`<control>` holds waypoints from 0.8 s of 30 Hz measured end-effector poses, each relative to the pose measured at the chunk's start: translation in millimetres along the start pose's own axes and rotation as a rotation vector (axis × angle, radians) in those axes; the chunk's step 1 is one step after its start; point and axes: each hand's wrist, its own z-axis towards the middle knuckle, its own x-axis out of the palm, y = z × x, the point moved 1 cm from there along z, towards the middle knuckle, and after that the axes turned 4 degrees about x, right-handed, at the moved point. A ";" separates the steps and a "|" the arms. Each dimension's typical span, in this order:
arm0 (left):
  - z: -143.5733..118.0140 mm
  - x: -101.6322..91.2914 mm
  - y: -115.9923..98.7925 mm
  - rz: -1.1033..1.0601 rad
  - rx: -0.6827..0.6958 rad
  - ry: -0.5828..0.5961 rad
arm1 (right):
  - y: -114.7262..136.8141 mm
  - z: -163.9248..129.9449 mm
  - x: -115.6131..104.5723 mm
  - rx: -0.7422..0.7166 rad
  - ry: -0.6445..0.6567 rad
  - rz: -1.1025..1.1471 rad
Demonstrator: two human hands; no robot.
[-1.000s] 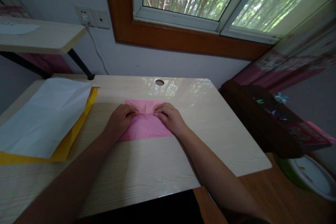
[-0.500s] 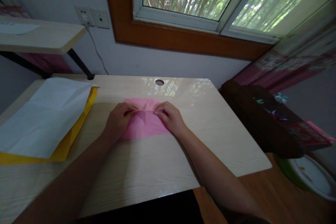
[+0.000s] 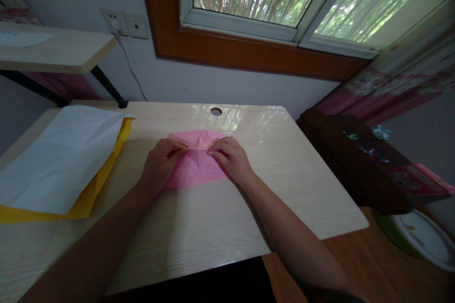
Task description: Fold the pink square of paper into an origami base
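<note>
Pink paper (image 3: 195,173) is pinched along a raised crease (image 3: 197,150) by a person's two bare hands, the left hand (image 3: 159,163) and the right hand (image 3: 232,160) each with thumb and fingers closed on it. Short and straight, the crease runs left to right from one set of fingertips to the other, in line with the sheet's longer direction; both hands are on it, so neither is the nearer. From the grip the sheet spreads both ways, a strip lying beyond the fingertips and a larger-looking portion reaching back toward the person, with parts of its side edges hidden by the hands. Around it stretches a pale wooden tabletop (image 3: 302,189), with a round hole (image 3: 216,111) beyond the grip. Well to the grip's left, a white sheet (image 3: 64,151) overlaps a yellow sheet (image 3: 106,175); farther out, past the right hand, stands dark brown furniture (image 3: 341,161).
</note>
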 end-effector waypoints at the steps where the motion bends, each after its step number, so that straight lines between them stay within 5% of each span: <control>1: 0.0 -0.6 -1.1 0.013 0.006 -0.007 | -0.1 0.0 0.0 -0.002 0.000 -0.009; 11: 1.7 -4.2 -3.4 0.089 0.113 0.000 | -7.9 -1.2 -4.6 -0.046 0.104 -0.169; 17: 3.9 -2.3 1.8 0.139 0.197 0.091 | -6.1 -4.4 -12.2 -0.059 0.217 -0.417; 24: 4.9 3.3 10.3 0.149 0.209 0.206 | 2.2 -9.4 -1.6 -0.077 0.298 -0.430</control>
